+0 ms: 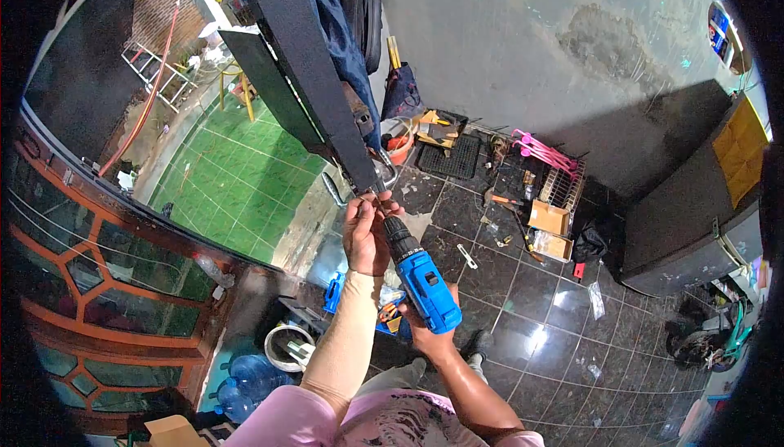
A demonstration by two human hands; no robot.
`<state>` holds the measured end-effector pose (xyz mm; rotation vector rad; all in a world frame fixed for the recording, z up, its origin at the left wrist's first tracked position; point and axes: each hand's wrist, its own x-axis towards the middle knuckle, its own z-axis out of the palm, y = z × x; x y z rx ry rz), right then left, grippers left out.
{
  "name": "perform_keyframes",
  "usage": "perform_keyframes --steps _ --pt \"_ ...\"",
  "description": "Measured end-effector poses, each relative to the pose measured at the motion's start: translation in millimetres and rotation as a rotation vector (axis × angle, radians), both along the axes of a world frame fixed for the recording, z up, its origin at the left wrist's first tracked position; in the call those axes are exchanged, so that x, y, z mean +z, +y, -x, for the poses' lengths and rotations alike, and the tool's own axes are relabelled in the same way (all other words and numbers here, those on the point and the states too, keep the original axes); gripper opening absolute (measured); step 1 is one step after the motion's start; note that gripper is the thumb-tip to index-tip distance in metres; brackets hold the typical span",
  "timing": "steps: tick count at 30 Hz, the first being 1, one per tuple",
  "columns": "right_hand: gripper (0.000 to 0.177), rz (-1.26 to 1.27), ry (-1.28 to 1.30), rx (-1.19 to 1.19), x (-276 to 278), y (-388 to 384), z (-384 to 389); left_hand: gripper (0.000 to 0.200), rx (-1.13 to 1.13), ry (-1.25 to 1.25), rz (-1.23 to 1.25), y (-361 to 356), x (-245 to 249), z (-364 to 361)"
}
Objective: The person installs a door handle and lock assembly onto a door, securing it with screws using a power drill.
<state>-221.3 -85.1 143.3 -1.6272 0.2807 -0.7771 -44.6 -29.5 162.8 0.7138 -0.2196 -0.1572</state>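
Note:
My right hand is wrapped round the grip of a blue cordless drill, whose body hides part of the fingers. The drill's black chuck points up toward the end of a black door. Beside the chuck, my left hand has its fingertips pinched together at the door's edge. What they hold is too small and covered to make out. Metal door handles stick out on both sides of the door, one handle left of my fingers and another handle just above them.
Dark clothes hang along the door. On the tiled floor lie a black crate, a hammer, an open cardboard box and pink hangers. Water bottles and a white bucket stand at lower left.

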Motion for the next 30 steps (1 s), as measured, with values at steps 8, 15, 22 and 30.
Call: perform_keyframes --steps 8,15,22,30 --pt "0.056 0.127 0.014 -0.016 4 -7 -3 0.019 0.062 0.009 -0.054 -1 2 -2" --pt "0.06 0.091 0.017 0.007 -5 -8 -3 0.021 0.032 -0.044 -0.075 5 -3 -5" --pt "0.057 0.078 0.012 0.008 -6 -5 -3 0.017 0.016 0.012 -0.051 7 5 -3" --pt "0.051 -0.188 0.041 0.017 -19 -4 -2 0.018 0.05 0.028 -0.076 3 11 1"
